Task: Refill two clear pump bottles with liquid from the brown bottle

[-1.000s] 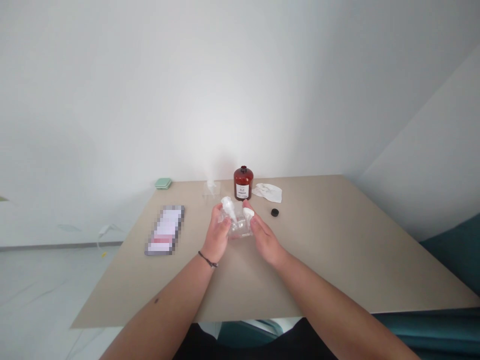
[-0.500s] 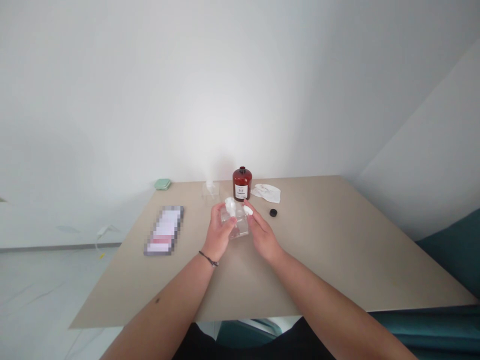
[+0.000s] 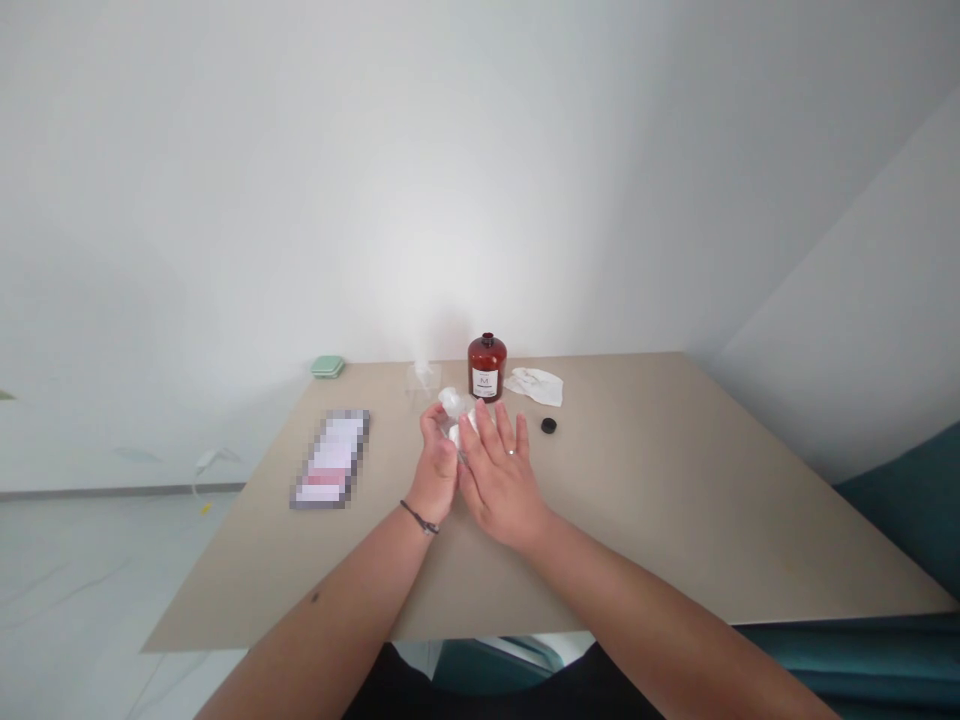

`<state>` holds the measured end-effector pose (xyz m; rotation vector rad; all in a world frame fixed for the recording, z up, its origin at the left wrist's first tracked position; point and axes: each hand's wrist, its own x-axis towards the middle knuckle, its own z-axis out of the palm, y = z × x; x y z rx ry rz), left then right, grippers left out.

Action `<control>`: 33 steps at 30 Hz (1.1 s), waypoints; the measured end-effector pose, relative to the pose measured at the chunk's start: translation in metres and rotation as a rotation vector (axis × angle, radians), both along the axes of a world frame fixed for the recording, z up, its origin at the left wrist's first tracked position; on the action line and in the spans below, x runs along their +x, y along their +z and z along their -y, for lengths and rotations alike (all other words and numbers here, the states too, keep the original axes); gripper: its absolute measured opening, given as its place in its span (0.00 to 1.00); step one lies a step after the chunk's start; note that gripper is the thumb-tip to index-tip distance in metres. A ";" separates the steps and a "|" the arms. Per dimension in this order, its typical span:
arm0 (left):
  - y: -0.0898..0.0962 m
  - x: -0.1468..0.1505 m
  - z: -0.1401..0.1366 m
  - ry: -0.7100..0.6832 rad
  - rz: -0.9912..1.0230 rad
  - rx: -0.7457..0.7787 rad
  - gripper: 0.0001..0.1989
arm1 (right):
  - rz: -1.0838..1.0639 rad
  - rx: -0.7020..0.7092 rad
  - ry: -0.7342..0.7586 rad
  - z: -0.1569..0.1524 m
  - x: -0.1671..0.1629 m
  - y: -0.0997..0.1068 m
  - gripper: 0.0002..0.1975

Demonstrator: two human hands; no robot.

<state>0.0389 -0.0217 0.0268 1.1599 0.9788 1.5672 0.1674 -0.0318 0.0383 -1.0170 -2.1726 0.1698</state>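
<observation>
My left hand point(image 3: 436, 468) grips a clear plastic box point(image 3: 463, 408) from its left side, above the table in front of the brown bottle. White crumpled tissue point(image 3: 451, 402) shows at the top of the box. My right hand point(image 3: 501, 480), wearing a ring, lies flat across the box with fingers stretched and spread. Some white tissue shows by its fingertips; whatever is under the palm is hidden. Most of the box is covered by the right hand.
Behind my hands stands an uncapped brown bottle point(image 3: 487, 368) beside a used tissue point(image 3: 535, 386). A black cap point(image 3: 549, 426) lies to the right. On the left are a phone point(image 3: 331, 460), a green case point(image 3: 328, 367) and another clear box point(image 3: 423, 378) on the table point(image 3: 675, 500).
My right hand has turned palm down and moved left over the box, its fingers spreading across it. The box has tilted and is now mostly covered. The left hand keeps its hold.
</observation>
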 end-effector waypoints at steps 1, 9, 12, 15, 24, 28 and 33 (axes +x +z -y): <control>-0.002 -0.001 0.000 -0.011 0.048 -0.018 0.41 | 0.049 0.043 -0.011 0.002 -0.001 0.000 0.34; 0.003 -0.001 -0.005 -0.062 0.544 -0.094 0.29 | 0.245 0.380 -0.148 0.000 -0.002 -0.006 0.29; 0.009 -0.001 -0.005 -0.071 0.591 -0.084 0.27 | 0.242 0.401 -0.171 -0.003 0.001 -0.007 0.28; 0.011 0.001 -0.006 -0.071 0.598 -0.069 0.26 | 0.220 0.358 -0.182 -0.005 0.004 -0.005 0.28; 0.010 0.001 -0.009 -0.079 0.496 -0.080 0.27 | -0.127 0.001 -0.064 -0.019 0.018 -0.004 0.24; 0.011 -0.001 -0.005 -0.113 0.441 -0.138 0.32 | -0.527 -0.348 0.053 -0.026 0.019 -0.006 0.24; 0.014 -0.005 0.000 -0.225 0.351 -0.199 0.35 | -0.827 -0.688 0.101 -0.028 0.023 -0.003 0.26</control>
